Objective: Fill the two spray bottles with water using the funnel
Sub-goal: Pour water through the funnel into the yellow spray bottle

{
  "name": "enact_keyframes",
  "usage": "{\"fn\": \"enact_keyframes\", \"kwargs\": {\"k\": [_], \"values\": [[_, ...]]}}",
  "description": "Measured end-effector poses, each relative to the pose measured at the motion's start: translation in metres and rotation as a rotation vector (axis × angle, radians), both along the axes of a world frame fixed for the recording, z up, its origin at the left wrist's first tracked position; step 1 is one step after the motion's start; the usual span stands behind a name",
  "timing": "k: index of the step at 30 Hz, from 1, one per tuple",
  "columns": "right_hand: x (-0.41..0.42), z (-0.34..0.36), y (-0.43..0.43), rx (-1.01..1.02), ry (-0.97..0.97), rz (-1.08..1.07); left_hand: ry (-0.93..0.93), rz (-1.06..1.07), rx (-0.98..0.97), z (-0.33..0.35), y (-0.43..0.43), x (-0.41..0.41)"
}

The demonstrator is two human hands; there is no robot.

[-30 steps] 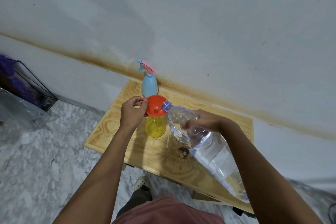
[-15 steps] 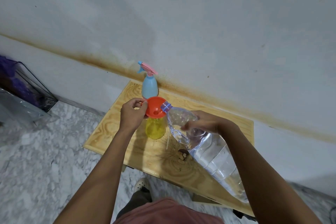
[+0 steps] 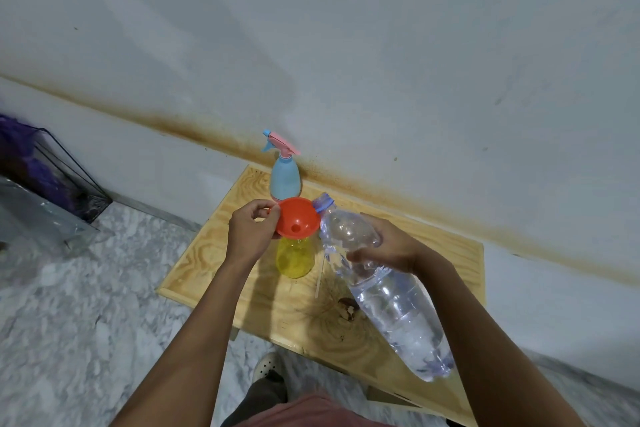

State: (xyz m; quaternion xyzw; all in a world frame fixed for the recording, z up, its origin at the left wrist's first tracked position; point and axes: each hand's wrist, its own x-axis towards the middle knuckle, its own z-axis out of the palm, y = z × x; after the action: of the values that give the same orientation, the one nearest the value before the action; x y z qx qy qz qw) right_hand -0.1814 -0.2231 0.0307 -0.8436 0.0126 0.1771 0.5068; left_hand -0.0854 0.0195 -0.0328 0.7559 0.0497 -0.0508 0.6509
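Slightly shifted since half a second ago, the water bottle's base has swung a little toward the person, while its blue-ringed mouth stays at the funnel's right rim.

The orange funnel sits in the neck of the yellow spray bottle, which stands upright near the middle of the wooden table with its spray head off. The funnel's bowl looks dry, and its hole is visible.

The left hand pinches the funnel's left edge between thumb and curled fingers. The right hand is wrapped round the upper part of the large clear water bottle, holding it tilted, mouth up and to the left. The water lies in its lower half, nearer the person.

A thin white tube lies on the table just right of the yellow bottle. Behind the funnel a blue spray bottle with a pink and blue trigger head stands by the stained wall.

At far left a glass tank sits on the marble floor.
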Motion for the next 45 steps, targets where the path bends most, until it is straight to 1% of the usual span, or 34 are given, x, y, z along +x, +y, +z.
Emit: {"fn": "enact_keyframes", "kwargs": {"k": [3, 6, 10, 13, 15, 20, 25, 28, 32, 39, 40, 43, 44, 45], "values": [[-0.005, -0.003, -0.01, 0.061, -0.144, -0.102, -0.008, -0.001, 0.005, 0.001, 0.0, -0.001], [-0.011, -0.009, -0.021, 0.129, -0.327, -0.266, -0.015, 0.001, 0.004, 0.001, -0.001, -0.001], [-0.01, -0.012, -0.023, 0.168, -0.559, -0.48, -0.03, 0.01, 0.021, -0.001, -0.001, -0.001], [0.0, -0.016, -0.026, 0.169, -0.655, -0.632, -0.027, 0.017, 0.015, -0.001, -0.001, -0.001], [0.008, -0.021, -0.031, 0.155, -0.68, -0.724, -0.021, 0.026, 0.007, -0.001, -0.002, -0.001], [0.027, -0.04, -0.044, 0.143, -0.676, -0.91, -0.014, 0.039, 0.002, -0.002, -0.004, -0.001], [0.038, -0.045, -0.049, 0.159, -0.652, -1.0, -0.008, 0.043, 0.006, 0.0, -0.005, -0.001], [0.039, -0.048, -0.055, 0.16, -0.627, -0.996, -0.006, 0.052, 0.01, -0.001, -0.005, -0.001], [0.033, -0.053, -0.055, 0.123, -0.578, -0.922, -0.007, 0.057, 0.0, -0.001, -0.006, -0.001], [0.014, -0.054, -0.049, 0.096, -0.471, -0.926, 0.001, 0.054, -0.005, 0.0, -0.006, -0.003], [0.01, -0.054, -0.043, 0.078, -0.469, -0.965, 0.004, 0.053, -0.008, 0.001, -0.006, -0.004], [-0.009, -0.056, -0.006, 0.041, -0.428, -1.226, 0.02, 0.053, -0.013, 0.002, -0.005, -0.006], [-0.015, -0.056, 0.011, 0.044, -0.395, -1.246, 0.024, 0.051, -0.016, 0.003, -0.005, -0.006], [-0.02, -0.056, 0.026, 0.053, -0.338, -1.189, 0.03, 0.049, -0.019, 0.003, -0.004, -0.007]]}}
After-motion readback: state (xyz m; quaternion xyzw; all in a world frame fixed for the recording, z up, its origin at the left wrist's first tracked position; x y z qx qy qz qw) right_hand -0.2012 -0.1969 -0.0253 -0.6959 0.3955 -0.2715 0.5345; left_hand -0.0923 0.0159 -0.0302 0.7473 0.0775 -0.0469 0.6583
